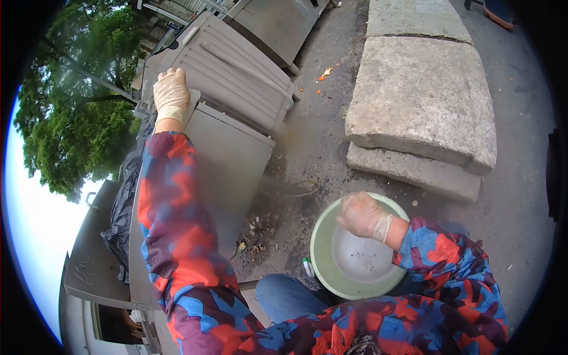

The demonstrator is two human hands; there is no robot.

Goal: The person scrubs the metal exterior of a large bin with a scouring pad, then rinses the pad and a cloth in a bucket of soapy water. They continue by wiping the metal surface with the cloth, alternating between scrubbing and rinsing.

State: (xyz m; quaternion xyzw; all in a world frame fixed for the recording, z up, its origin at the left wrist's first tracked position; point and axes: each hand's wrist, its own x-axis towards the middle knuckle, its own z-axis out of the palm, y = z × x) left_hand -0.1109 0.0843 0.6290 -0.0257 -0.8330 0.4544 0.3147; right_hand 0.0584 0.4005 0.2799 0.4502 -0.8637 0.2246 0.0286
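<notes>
My left hand [171,93], in a pale thin glove, is stretched out to the top corner of a grey metal bin [228,157]. Its fingers are curled at the bin's edge. A light green plastic basin [322,260] stands low in front of me, by my knees. Over its far side is my right hand [364,215], gloved too, with the fingers closed; I cannot tell what is in them. Some dark specks lie on the basin's whitish bottom. Black plastic sheeting [125,201] hangs at the metal bin's open side.
Behind the metal bin stands a ribbed grey plastic bin [228,71], with another metal container [269,26] beyond. Stacked concrete slabs [420,97] lie to the right. Food scraps [251,245] litter the pavement, and a small green-and-white item [308,267] sits beside the basin.
</notes>
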